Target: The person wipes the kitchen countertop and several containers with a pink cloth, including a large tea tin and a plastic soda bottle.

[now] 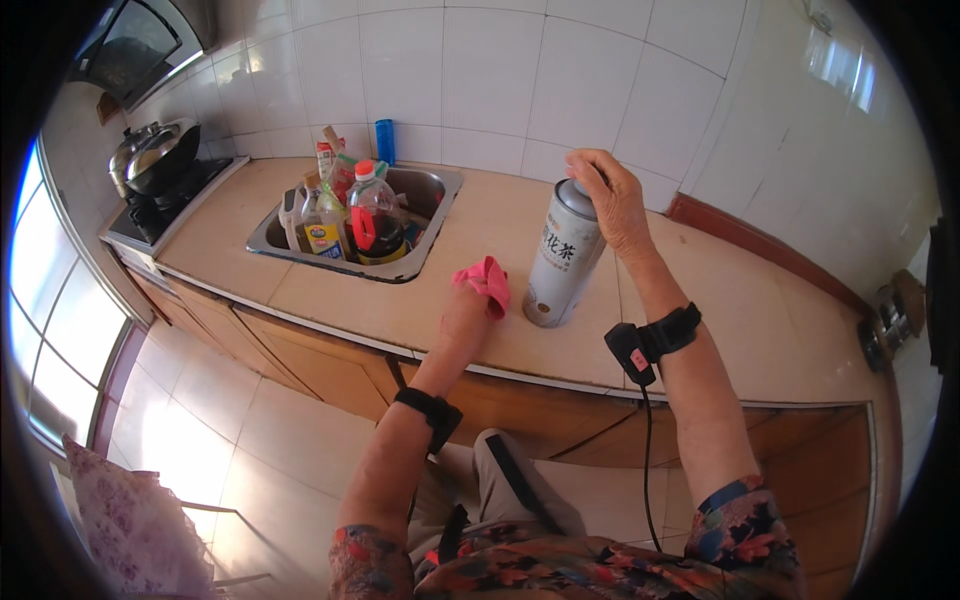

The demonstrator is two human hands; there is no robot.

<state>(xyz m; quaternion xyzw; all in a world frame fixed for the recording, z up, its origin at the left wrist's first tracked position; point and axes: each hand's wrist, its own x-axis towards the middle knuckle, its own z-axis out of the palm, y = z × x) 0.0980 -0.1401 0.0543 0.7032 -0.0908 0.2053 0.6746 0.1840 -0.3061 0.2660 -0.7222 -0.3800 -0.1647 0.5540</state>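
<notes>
A tall, pale grey cylindrical canister (564, 259) with printed writing stands on the beige tiled countertop (480, 202), tilted in my wide view. My right hand (619, 199) grips it from above, with fingers and thumb around its narrower top; part of that top is hidden under the palm. To the left of the canister, my left hand (463, 311) holds a bunched pink cloth (492, 281) against the countertop. A short gap separates the cloth from the canister's base. The fingers of my left hand are partly covered by the cloth.
A metal sink (448, 199) holds several bottles, including a red-capped bottle (373, 202) of dark liquid. Behind it stands a blue container (385, 142). A wok (169, 161) sits on the gas stove (191, 191) at left. A dark cable (648, 465) hangs from my right wrist strap.
</notes>
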